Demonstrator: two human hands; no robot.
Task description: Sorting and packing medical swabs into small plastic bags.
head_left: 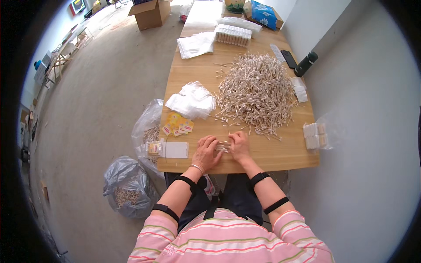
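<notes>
Both my hands rest on the wooden table [280, 153] near its front edge. My left hand [206, 151] and my right hand [239, 147] together pinch a small bundle of cotton swabs [223, 146] between them. Just beyond lies a big heap of loose cotton swabs [256, 90]. A stack of small clear plastic bags [191, 101] sits left of the heap. A filled bag of swabs [166, 149] lies flat to the left of my left hand, with small yellow paper labels [177, 124] above it.
Filled white packs [314, 135] lie at the table's right edge. Further back are boxed swabs [233, 35], plastic sheets [196, 44], a phone [289, 58] and a dark bottle [305, 64]. Two plastic sacks [127, 184] stand on the floor at left; a cardboard box [150, 13] is far back.
</notes>
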